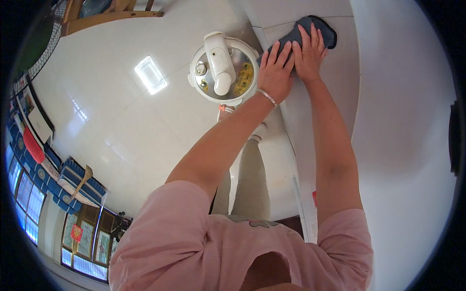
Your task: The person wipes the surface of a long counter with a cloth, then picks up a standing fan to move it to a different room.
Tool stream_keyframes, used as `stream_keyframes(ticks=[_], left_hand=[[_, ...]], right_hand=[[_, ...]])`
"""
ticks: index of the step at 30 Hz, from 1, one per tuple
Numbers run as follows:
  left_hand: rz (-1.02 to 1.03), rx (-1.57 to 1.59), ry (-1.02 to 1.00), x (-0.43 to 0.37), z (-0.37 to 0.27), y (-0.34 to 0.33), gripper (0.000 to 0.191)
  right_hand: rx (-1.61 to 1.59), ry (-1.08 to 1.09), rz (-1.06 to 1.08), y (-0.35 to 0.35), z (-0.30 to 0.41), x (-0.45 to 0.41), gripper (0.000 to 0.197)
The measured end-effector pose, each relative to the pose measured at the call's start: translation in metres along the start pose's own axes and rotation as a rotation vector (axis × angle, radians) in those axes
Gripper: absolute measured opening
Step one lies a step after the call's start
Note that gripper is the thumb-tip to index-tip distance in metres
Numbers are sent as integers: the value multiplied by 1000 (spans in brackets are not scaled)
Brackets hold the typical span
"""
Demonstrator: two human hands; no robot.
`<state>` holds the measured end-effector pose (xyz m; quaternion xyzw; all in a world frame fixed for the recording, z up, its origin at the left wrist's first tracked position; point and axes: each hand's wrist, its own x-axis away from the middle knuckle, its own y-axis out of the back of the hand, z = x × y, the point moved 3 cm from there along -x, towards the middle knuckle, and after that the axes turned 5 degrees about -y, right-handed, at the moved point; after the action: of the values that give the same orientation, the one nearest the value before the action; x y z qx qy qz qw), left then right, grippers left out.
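Observation:
A dark grey cloth (287, 38) with a black edge lies spread against light tiles (338, 83) along the right side. My left hand (275, 72) rests on the cloth's near left part, its fingers spread and pointing away from me. Beside it, my right hand (309, 60) presses the cloth's middle with the fingers stretched towards its far end. The two hands almost touch at the thumbs. A silvery bracelet (267, 97) circles my left wrist. Just left of the cloth stands a white pressure cooker (220, 65) with a metal lid and a white handle.
Glossy pale floor tiles (145, 116) stretch to the left. A white wall (400, 109) rises on the right. Wooden furniture (109, 18) stands at the upper left. Blue cushioned seating (69, 182) lines the far left. My shoes (258, 132) are near the cooker.

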<state>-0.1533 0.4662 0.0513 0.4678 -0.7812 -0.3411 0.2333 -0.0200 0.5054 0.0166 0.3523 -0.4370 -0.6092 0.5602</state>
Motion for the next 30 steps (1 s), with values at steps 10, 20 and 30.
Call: stream_keyframes(ticks=[10, 20, 30], left_hand=[[-198, -60, 648, 139, 99, 10, 72], [81, -10, 837, 122, 132, 13, 57], [82, -3, 816, 126, 136, 21, 56]], right_hand=[[39, 24, -76, -6, 2, 7, 49], [32, 84, -150, 1, 13, 7, 48], [31, 93, -161, 3, 8, 3, 49]])
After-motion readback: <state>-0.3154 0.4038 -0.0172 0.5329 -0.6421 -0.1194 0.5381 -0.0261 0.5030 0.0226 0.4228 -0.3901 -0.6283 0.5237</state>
